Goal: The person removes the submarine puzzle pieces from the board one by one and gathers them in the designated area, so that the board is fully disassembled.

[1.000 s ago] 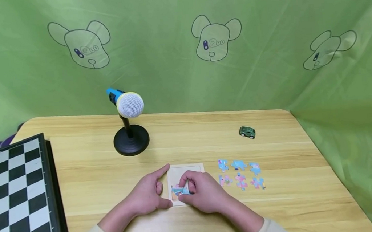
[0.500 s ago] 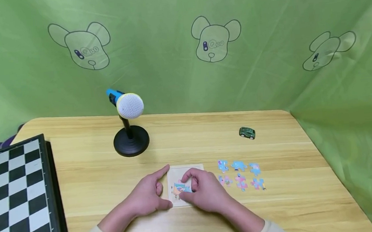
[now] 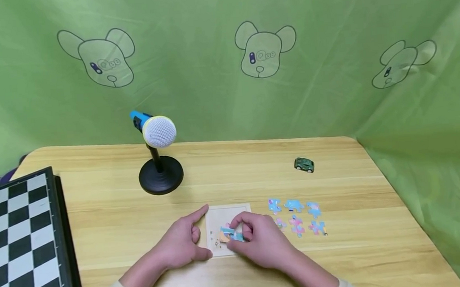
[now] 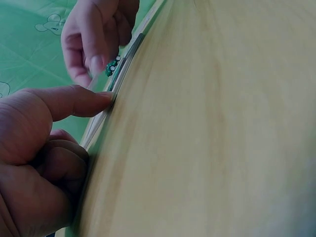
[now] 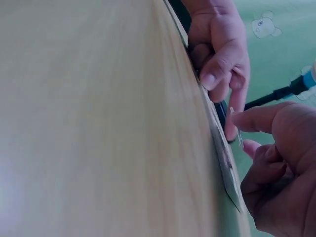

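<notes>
In the head view a flat, pale puzzle tray [image 3: 218, 216] lies on the wooden table. My left hand [image 3: 183, 242] rests at its left edge, index finger and thumb stretched toward the two left corners, the other fingers folded. Over the tray's lower part, my right hand [image 3: 259, 240] pinches a colourful puzzle piece [image 3: 228, 235] between thumb and index finger. The right wrist view shows that puzzle piece [image 5: 239, 132] edge-on, raised off the tray [image 5: 228, 173]. Several loose jigsaw pieces [image 3: 294, 206], blue and pink, lie in two rows to the right.
A microphone [image 3: 159, 132] on a round black stand [image 3: 161, 176] is behind the left hand. At the far left lies a black-and-white chessboard [image 3: 16, 243]. A small green toy car [image 3: 304, 165] sits at the back right, before a green curtain [image 3: 192, 74].
My right hand has shifted slightly right with the puzzle piece, which has turned and come away from the tray's lower left area. My left hand stays at the tray's edge.
</notes>
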Action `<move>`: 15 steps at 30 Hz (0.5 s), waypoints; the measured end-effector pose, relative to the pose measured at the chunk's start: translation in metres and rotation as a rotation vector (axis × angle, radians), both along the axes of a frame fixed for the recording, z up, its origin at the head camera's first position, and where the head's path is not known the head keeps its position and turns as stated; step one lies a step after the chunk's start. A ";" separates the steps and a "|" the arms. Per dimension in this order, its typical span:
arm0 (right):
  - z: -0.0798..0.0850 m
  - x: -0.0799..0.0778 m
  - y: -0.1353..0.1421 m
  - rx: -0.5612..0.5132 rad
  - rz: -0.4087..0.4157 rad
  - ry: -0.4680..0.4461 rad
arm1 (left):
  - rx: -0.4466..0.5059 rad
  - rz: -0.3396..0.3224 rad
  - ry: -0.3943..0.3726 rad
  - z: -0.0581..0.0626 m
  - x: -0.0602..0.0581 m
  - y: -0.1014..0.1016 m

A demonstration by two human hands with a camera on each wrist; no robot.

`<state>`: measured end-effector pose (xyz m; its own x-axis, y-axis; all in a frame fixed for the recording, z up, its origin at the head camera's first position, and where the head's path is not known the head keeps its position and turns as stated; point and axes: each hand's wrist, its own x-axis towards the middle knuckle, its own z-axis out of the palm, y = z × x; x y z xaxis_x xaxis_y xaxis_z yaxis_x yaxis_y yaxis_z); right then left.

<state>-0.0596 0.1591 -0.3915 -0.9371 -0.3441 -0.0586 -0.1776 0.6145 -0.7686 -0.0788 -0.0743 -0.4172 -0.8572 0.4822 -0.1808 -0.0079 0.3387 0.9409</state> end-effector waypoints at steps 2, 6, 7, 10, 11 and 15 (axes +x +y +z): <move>0.003 0.004 0.009 0.002 -0.004 0.000 | 0.001 0.000 0.003 0.000 0.000 0.000; 0.004 0.012 0.029 0.021 -0.011 0.017 | -0.002 0.001 0.005 0.000 0.001 0.000; 0.003 0.014 0.034 0.019 -0.011 0.024 | -0.004 0.002 0.006 0.000 0.001 0.000; 0.002 0.019 0.048 0.014 -0.016 0.051 | -0.001 0.003 0.005 -0.001 0.001 0.000; 0.001 0.021 0.052 0.011 -0.018 0.058 | -0.001 0.004 0.006 -0.001 0.001 0.001; -0.001 0.027 0.068 0.022 -0.040 0.075 | 0.000 0.003 0.004 -0.001 0.001 0.001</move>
